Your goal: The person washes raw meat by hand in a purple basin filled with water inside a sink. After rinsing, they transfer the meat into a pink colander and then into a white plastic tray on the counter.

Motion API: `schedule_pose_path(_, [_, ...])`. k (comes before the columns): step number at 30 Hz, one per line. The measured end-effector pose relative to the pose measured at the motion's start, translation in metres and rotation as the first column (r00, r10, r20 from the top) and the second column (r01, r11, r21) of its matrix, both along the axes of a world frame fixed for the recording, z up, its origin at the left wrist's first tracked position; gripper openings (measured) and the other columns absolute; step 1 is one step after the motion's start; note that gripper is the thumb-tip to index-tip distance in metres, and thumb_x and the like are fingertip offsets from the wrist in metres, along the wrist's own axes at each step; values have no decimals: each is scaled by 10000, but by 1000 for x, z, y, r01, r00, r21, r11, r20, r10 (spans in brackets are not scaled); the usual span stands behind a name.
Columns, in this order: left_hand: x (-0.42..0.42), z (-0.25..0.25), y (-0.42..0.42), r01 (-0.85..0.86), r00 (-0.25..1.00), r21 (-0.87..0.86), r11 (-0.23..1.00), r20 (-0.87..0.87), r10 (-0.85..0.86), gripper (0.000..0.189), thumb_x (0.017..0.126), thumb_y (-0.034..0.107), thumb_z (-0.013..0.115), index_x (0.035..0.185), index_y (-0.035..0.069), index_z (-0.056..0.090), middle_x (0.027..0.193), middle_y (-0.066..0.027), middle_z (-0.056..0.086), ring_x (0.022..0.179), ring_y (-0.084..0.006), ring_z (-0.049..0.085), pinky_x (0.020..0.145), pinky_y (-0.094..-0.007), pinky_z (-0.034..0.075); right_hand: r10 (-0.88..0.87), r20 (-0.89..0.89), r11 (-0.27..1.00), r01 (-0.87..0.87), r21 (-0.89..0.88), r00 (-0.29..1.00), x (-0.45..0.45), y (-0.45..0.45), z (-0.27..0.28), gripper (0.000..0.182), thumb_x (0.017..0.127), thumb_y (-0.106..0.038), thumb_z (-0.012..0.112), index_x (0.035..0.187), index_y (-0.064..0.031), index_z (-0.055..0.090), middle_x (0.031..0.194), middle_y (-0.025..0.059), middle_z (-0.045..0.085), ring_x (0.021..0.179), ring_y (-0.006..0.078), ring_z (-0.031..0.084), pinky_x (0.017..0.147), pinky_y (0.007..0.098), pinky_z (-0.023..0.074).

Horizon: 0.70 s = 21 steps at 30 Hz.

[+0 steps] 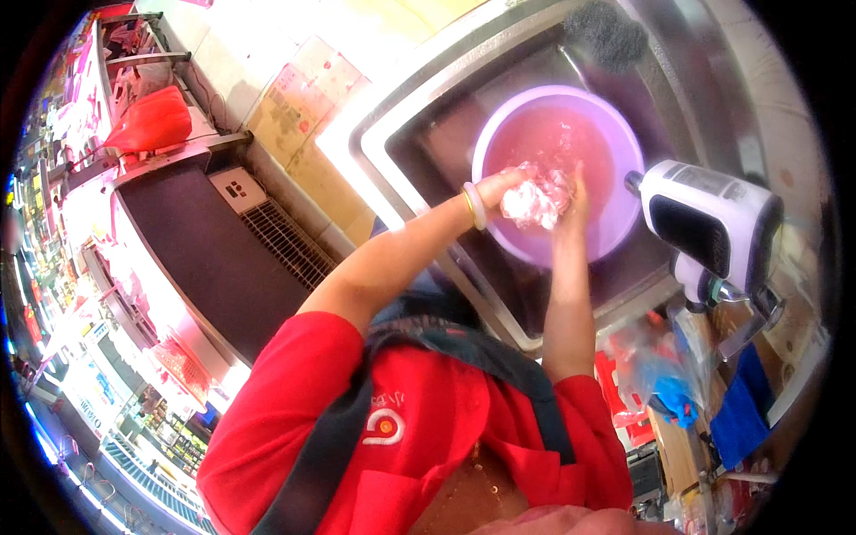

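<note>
A round purple plastic basin (491, 134) of pinkish water stands in a metal sink (435, 127). Over the near part of the basin, both hands hold a wet, pale pink-white clump (537, 198), its kind not clear. My left hand (509, 185), with a white bangle and a yellow one at the wrist, grips the clump from the left side. From the right side my right hand (574, 197) presses against it, fingers pointing up the view. The undersides of the clump and some fingers are hidden.
A white and black faucet-mounted device (712, 217) reaches over the basin's right rim. A dark scouring pad (605, 35) lies at the sink's far corner. Plastic bags (672, 394) hang at lower right. Left are a dark counter (207, 247) and a red bag-like object (154, 120).
</note>
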<state>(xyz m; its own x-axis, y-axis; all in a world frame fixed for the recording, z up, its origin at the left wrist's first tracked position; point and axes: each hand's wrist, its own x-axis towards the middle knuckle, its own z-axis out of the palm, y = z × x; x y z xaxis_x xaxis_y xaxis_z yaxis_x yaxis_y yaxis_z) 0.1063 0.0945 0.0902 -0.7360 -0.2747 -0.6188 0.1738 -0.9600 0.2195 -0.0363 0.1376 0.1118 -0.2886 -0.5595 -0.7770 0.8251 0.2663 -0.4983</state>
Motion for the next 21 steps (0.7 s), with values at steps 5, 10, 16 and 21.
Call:
schedule_pose_path(5, [-4, 17, 1, -77, 992, -135, 988, 88, 89, 442, 833, 339, 577, 1155, 55, 470, 1070, -104, 584, 910, -193, 603, 773, -330, 498, -31, 188, 983, 64, -175, 982, -6, 1, -15, 448, 877, -413, 489, 982, 22, 509, 844, 114, 586, 765, 196, 602, 670, 320, 505])
schedule_pose_path(10, [-7, -2, -10, 523, 791, -666, 532, 612, -11, 827, 735, 479, 630, 1325, 43, 248, 1055, -191, 520, 1020, -280, 527, 884, -348, 420, -165, -95, 985, 168, 25, 982, -10, -6, -15, 433, 871, -379, 520, 974, 41, 536, 854, 104, 594, 760, 191, 609, 663, 297, 496])
schedule_pose_path(16, [-5, 26, -2, 830, 534, -452, 327, 812, -235, 1122, 528, 474, 716, 1380, 105, 86, 1209, -299, 331, 1095, -421, 443, 930, -370, 385, 329, -597, 944, -233, 235, 732, 6, 1, 10, 384, 861, -329, 565, 812, 47, 625, 749, 49, 611, 647, 105, 546, 591, 272, 431])
schedule_pose_path(21, [-6, 34, 1, 868, 488, -448, 214, 850, -199, 1033, 534, 451, 714, 1350, 112, 179, 1211, -280, 364, 1056, -420, 483, 898, -401, 416, 621, -784, 620, -610, 494, -5, -12, 19, 23, 435, 819, -370, 597, 640, 23, 544, 596, 166, 564, 548, 234, 556, 531, 340, 416])
